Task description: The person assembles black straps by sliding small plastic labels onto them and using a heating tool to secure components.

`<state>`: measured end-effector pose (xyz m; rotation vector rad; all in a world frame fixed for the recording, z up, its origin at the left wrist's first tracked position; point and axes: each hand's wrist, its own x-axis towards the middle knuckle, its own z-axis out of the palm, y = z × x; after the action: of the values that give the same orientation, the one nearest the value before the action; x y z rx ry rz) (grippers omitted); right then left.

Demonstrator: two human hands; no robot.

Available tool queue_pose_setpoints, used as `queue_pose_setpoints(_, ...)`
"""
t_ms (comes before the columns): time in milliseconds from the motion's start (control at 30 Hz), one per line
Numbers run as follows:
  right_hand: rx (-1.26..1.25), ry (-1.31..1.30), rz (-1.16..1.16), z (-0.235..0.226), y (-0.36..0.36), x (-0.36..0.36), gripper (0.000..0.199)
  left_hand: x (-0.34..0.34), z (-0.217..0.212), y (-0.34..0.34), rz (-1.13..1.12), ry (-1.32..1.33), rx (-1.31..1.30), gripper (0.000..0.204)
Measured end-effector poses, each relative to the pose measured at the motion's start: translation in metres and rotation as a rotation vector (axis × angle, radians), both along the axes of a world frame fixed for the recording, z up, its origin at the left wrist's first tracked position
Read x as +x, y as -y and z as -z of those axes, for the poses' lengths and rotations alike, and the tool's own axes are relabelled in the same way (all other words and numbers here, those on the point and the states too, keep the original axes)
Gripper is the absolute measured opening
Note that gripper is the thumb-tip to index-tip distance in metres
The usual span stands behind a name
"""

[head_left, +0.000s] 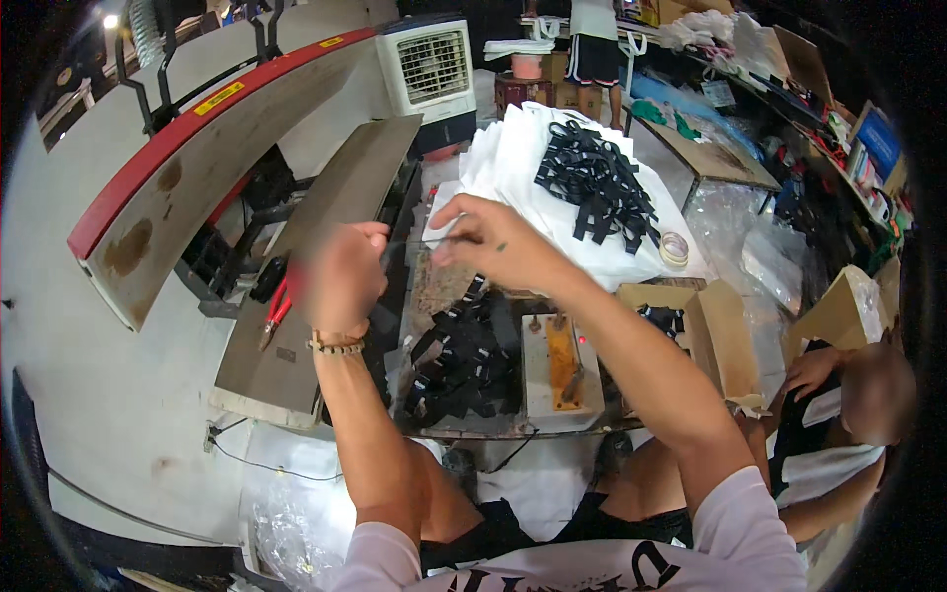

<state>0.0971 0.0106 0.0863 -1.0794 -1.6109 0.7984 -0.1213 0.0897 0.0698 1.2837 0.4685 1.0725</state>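
Both hands are raised over the workbench. The left hand (343, 276) is curled shut and the right hand (488, 240) pinches, stretching a thin clear film (409, 242) between them. An open brown cardboard box (715, 331) sits at three o'clock, a yellow label (219, 98) on the red bar (197, 123) at ten, black straps (597, 183) on white bags (513, 163) at one.

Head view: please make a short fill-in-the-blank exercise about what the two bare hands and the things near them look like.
1. The left hand wears a beaded ____ at its wrist.
2. The black fabric straps lie piled on a stack of ____ cloth.
3. The roll of tape lies to the ____ of the right hand.
4. The long-handled pliers have ____ handles.

Missing words: bracelet; white; right; red
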Motion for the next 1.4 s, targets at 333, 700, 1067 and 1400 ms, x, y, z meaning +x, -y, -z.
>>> queue_pose_setpoints(333,-0.258,0.388,-0.140,-0.024,-0.017,-0.009,0.025,0.024,0.010,0.016,-0.108,-0.128,0.419,0.020)
queue_pose_setpoints(700,-0.327,0.035,0.031,-0.008,0.055,0.054,0.019,0.049,0.012,0.035,0.333,-0.205,0.160,0.020)
queue_pose_setpoints(1067,-0.120,-0.244,0.283,0.049,0.117,0.080,0.015,0.112,0.032,0.066,0.402,-0.290,0.207,0.020)
queue_pose_setpoints(1400,-0.100,-0.270,0.328,0.082,0.135,0.084,0.013,0.120,0.044,0.079,0.376,-0.405,0.204,0.019)
